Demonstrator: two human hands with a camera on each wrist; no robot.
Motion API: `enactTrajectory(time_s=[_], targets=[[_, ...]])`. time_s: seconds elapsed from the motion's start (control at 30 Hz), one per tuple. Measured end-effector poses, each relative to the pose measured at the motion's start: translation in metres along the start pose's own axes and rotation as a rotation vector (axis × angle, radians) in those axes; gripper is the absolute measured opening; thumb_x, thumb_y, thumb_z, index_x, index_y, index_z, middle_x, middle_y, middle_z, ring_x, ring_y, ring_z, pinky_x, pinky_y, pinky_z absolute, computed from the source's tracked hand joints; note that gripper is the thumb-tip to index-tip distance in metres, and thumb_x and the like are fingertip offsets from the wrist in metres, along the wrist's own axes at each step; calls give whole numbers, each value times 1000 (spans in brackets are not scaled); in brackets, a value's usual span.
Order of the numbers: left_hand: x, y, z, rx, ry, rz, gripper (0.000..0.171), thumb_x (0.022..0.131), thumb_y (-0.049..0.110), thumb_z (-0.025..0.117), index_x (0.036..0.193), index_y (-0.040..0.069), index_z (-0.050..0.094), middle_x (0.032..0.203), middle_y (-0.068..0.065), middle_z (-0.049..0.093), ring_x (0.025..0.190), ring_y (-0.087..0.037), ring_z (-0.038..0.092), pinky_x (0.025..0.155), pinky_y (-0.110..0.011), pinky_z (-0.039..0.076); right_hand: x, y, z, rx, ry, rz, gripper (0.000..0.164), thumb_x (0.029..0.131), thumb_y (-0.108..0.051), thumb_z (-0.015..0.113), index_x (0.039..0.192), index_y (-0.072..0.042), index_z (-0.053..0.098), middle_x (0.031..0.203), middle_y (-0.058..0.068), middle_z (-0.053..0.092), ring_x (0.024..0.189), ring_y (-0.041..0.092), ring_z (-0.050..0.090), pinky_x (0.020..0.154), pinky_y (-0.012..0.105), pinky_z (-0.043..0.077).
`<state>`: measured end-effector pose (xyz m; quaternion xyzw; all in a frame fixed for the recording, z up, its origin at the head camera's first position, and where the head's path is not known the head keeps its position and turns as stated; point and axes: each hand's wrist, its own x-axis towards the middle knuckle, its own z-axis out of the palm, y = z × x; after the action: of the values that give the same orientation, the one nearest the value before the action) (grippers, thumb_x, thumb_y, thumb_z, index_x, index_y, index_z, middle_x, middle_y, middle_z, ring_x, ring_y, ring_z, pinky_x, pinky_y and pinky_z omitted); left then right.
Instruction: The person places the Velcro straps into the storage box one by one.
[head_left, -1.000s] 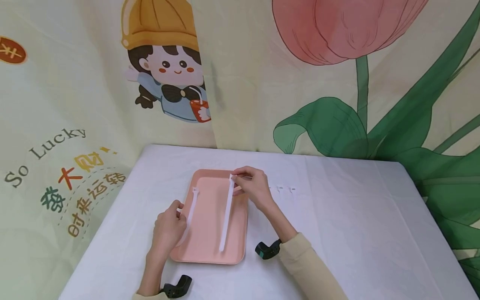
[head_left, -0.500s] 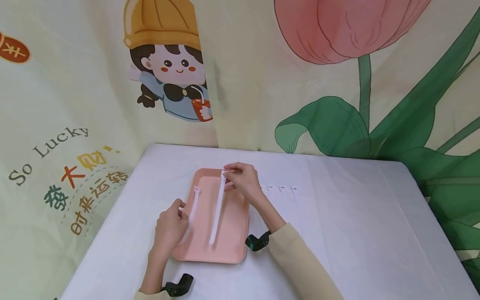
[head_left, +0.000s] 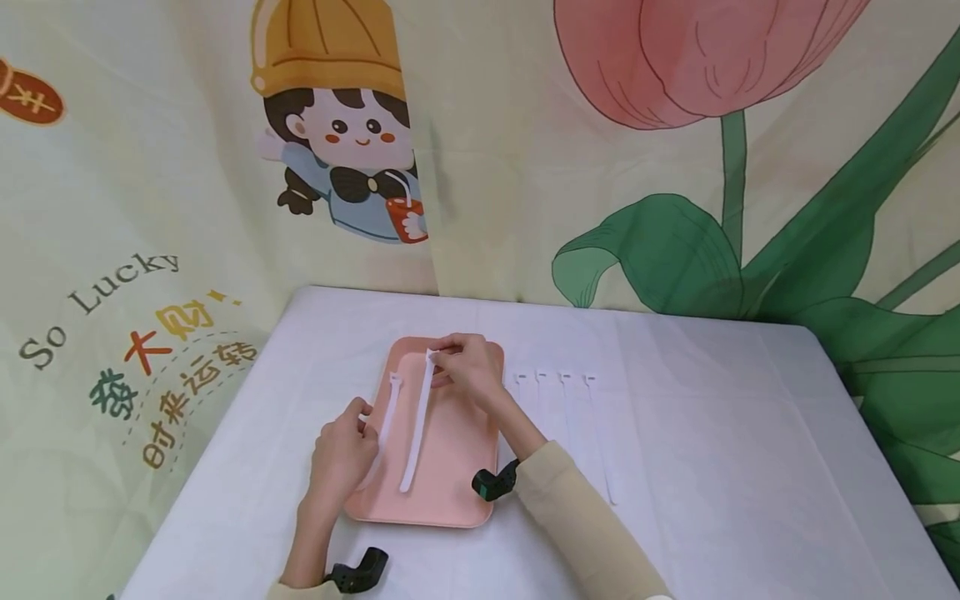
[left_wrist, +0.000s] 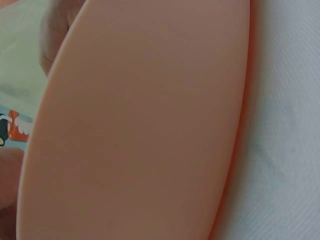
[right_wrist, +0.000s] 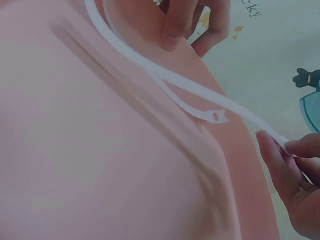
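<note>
In the head view, my right hand (head_left: pixel 472 367) pinches one white cable tie (head_left: pixel 417 433) by its head end, above a pink tray (head_left: pixel 450 515). The strap hangs slantwise toward the tray's near side, and the right wrist view shows its curve. A second white cable tie (head_left: pixel 390 408) lies along the tray's left side; its slotted head (right_wrist: pixel 217 116) shows clearly in the right wrist view. My left hand (head_left: pixel 342 450) grips the tray's left rim, thumb over the edge and fingers outside. In the left wrist view the tray wall (left_wrist: pixel 135 120) fills most of the picture.
Several more white cable ties (head_left: pixel 590 400) lie in a row on the white tablecloth (head_left: pixel 720 442), right of the tray. Behind the table hangs a printed cloth backdrop (head_left: pixel 487 167). Black wrist cameras (head_left: pixel 360 571) sit on both wrists.
My right hand has moved left over the tray with the cable tie, bringing it nearer the one lying there. The left hand has stayed at the rim. More of the row on the table shows.
</note>
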<state>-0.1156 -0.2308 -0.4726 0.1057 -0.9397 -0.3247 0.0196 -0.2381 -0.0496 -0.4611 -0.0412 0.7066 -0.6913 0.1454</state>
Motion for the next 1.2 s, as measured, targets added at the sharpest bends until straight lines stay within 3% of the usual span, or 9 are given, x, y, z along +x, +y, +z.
enactTrajectory(time_s=[0.27,0.6,1.0,1.2], targets=[[0,-3,1,-7,0,-9,29,94,1,51,122,-3,58,81,-13,65,57,-20,54,51,-32,41,6,12,12,-68,-16,-1,11,93,2,69,103,4,72,88,19,70,77,44,74,71,47,61],[1,-4,1,-5,9,-14,28,94,1,51,121,-1,59,82,-13,66,59,-20,55,51,-32,41,12,21,27,-184,-24,-24,8,92,3,69,99,3,74,84,13,70,71,36,74,62,38,61],[-1,-4,2,-5,-3,-19,29,93,1,51,121,-1,59,82,-12,67,59,-20,56,51,-32,41,13,32,29,-206,-28,-38,14,93,6,64,102,5,75,90,14,73,65,20,71,61,30,60],[1,-5,1,2,9,-14,29,93,1,51,120,-2,60,81,-12,66,59,-20,56,52,-32,41,17,33,28,-207,-39,-48,14,94,5,64,103,4,75,93,17,75,67,22,71,63,30,60]])
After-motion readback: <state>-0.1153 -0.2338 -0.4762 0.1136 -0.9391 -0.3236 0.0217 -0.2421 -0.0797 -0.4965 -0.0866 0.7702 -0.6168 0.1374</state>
